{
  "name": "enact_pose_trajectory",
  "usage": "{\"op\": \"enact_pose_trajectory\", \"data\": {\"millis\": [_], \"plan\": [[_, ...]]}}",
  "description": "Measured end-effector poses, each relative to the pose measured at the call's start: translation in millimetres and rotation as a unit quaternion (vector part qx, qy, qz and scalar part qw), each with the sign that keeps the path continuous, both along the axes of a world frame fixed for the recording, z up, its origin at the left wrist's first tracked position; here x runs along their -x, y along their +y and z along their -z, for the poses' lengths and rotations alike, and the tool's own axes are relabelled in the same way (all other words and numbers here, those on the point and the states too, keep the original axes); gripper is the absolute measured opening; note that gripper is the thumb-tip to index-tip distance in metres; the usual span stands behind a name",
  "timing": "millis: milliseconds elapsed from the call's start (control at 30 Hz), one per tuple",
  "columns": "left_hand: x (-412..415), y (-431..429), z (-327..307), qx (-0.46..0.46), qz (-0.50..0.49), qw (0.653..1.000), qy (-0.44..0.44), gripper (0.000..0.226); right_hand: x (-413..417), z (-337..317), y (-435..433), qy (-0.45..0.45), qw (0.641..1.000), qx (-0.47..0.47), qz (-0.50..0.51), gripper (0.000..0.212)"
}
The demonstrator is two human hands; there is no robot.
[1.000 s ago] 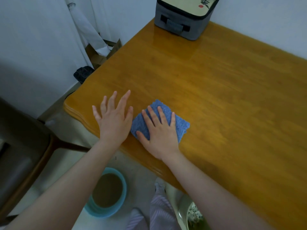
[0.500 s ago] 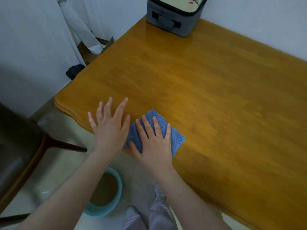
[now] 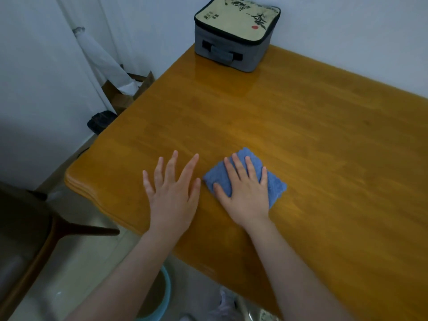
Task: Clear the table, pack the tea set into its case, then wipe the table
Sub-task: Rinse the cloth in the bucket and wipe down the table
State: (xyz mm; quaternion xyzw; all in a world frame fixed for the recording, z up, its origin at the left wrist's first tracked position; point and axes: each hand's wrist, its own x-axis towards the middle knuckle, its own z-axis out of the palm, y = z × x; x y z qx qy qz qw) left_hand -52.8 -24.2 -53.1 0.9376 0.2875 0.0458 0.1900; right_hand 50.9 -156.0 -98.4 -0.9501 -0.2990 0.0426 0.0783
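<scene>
Left hand [image 3: 171, 195] flat, fingers spread, empty, on table [image 3: 301, 126] near front edge. Right hand [image 3: 245, 193] just beside, straight fingers pressing folded cloth [image 3: 275, 184]. Cloth likely soft, light, bunches: press mid-cloth with palm. Case [image 3: 236, 35] zipped, far edge.

A single wide-angle camera, worn on the person's head, looks forward and steeply down over the wooden surface [image 3: 301, 135] from its near edge. It sits close. Both forearms enter from the bottom of the frame, with the left hand [image 3: 172, 195] and right hand [image 3: 246, 193] near the centre. The far corner, where a case [image 3: 234, 42] stands by the wall [image 3: 347, 31], lies at the top. The floor [image 3: 92, 251] and a blue basin [image 3: 167, 290] show at lower left.
</scene>
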Motion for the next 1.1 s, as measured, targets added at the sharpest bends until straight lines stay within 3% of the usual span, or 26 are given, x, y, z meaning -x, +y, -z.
{"op": "enact_pose_trajectory", "data": {"millis": [300,833,1100], "plan": [[-76,-7,0,0.034,0.02,0.999,0.0,0.054,-147,4,23,-0.003,0.999,0.005,0.046,0.07],[-276,11,10,-0.002,0.107,0.994,0.005,0.053,-364,1,36,-0.024,0.998,0.008,0.064,0.063],[-338,14,19,-0.019,0.126,0.992,0.002,0.053,-460,0,52,-0.029,0.998,-0.006,0.056,0.059]]}}
